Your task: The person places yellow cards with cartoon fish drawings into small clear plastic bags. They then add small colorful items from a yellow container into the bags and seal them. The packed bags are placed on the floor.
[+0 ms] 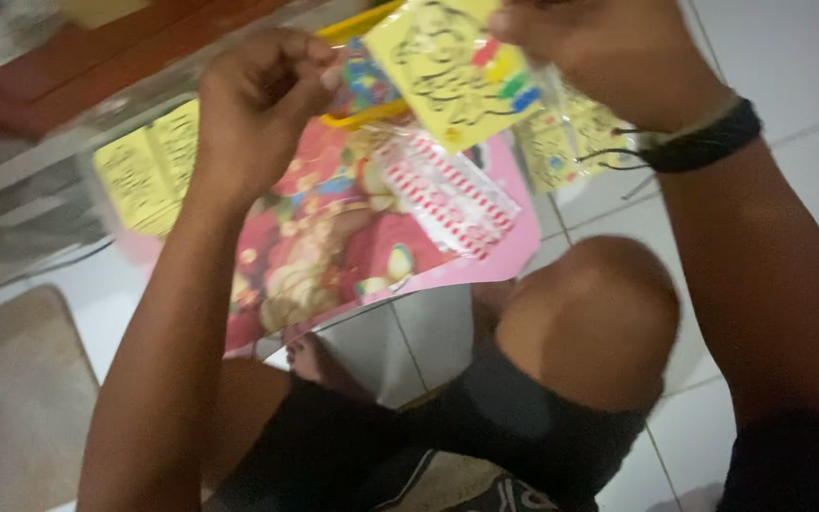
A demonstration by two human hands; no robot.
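Note:
My left hand point(258, 104) pinches the left edge of a clear plastic packet point(447, 66) that holds a yellow card with black drawing and coloured patches. At the top of the view, my right hand point(590, 47) grips the packet's upper right corner; a black band sits on that wrist. Both hands hold it up in front of me, above a pink sheet point(334, 237) with colourful pictures. A red-and-white striped piece point(447, 194) hangs just below the packet.
My bent knee point(590, 313) in dark shorts is below the hands. More yellow printed cards lie at left point(149, 166) and right point(561, 142). White floor tiles point(789, 66) surround me; a beige mat point(21, 398) lies at lower left.

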